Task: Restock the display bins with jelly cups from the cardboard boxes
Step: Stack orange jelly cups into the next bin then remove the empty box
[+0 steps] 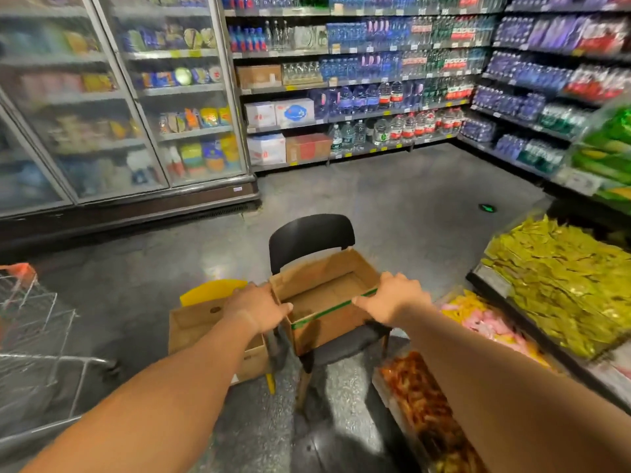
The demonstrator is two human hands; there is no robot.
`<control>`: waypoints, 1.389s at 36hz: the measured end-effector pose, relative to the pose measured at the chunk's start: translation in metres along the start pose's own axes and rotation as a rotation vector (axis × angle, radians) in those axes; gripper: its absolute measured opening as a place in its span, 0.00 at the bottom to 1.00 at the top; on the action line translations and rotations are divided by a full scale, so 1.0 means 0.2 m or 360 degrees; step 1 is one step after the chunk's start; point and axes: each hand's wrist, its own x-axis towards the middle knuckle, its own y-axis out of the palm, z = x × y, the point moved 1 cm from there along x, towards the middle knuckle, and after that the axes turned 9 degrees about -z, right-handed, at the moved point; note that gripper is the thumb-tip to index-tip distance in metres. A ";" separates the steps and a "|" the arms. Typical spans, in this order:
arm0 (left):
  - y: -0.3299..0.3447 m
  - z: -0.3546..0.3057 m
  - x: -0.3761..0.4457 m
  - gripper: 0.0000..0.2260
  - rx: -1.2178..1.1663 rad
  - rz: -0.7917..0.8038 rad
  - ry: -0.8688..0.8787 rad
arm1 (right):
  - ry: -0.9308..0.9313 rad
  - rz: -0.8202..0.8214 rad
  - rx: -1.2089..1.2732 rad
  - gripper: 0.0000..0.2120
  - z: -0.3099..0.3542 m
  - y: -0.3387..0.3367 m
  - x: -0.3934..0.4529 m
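Gripping cardboard box [327, 302] on chair [310, 238]

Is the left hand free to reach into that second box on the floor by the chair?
Probably not right now. The left hand grips the rim of the empty box on the chair, as does the right hand. The floor box sits close beside it, open-topped.

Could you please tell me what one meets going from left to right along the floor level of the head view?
Wire shopping cart → cardboard box on the floor → left hand → empty cardboard box on the black chair → right hand → pink and yellow sweets bin → bin of yellow-green packets.
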 end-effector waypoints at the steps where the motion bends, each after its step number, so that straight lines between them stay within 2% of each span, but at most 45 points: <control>1: 0.04 -0.01 0.09 0.29 -0.0007 0.0007 -0.0021 | -0.0002 0.0018 -0.0014 0.41 -0.01 0.03 0.12; 7: 0.36 -0.10 0.68 0.27 -0.0136 0.0013 -0.0293 | -0.0043 0.0025 -0.0075 0.43 -0.07 0.31 0.88; 12: 0.79 -0.11 1.16 0.37 -0.0222 0.0041 -0.0573 | -0.0037 0.0037 -0.0113 0.46 -0.12 0.63 1.49; 15: 0.99 -0.13 1.34 0.34 -0.0201 0.0057 -0.0694 | -0.0033 0.0006 -0.0055 0.46 -0.16 0.85 1.76; 19: 1.23 -0.14 1.51 0.31 -0.0176 0.0112 -0.0842 | -0.0063 0.0025 -0.0137 0.45 -0.23 1.17 2.03; 24: 1.47 -0.09 1.60 0.36 -0.0168 0.0132 -0.1035 | -0.0017 0.0113 -0.0129 0.43 -0.32 1.47 2.20; 26: 1.53 -0.07 1.61 0.35 -0.0198 0.0137 -0.1091 | -0.0006 0.0135 -0.0192 0.42 -0.35 1.55 2.23; 30: 1.61 -0.02 1.63 0.31 -0.0229 0.0100 -0.1125 | -0.0038 -0.0009 -0.0344 0.35 -0.37 1.61 2.28; 34: 1.60 0.02 1.61 0.26 -0.0246 0.0061 -0.1109 | 0.0032 0.0041 -0.0309 0.31 -0.36 1.60 2.33; 37: 1.52 0.05 1.57 0.21 -0.0251 -0.0007 -0.1092 | -0.0025 0.0041 -0.0288 0.17 -0.35 1.56 2.29; 38: 1.49 0.06 1.55 0.19 -0.0252 -0.0028 -0.1083 | -0.0048 0.0028 -0.0292 0.15 -0.33 1.53 2.27; 43: 1.22 0.16 1.46 0.16 -0.0210 -0.0120 -0.1012 | -0.0010 -0.0082 -0.0145 0.15 -0.18 1.29 2.12; 47: 0.91 0.28 1.32 0.12 -0.0158 -0.0251 -0.0975 | 0.0021 -0.0072 -0.0075 0.22 0.01 0.98 1.94; 50: 0.63 0.41 1.16 0.12 -0.0141 -0.0354 -0.0962 | -0.0083 -0.0137 -0.0085 0.27 0.19 0.74 1.74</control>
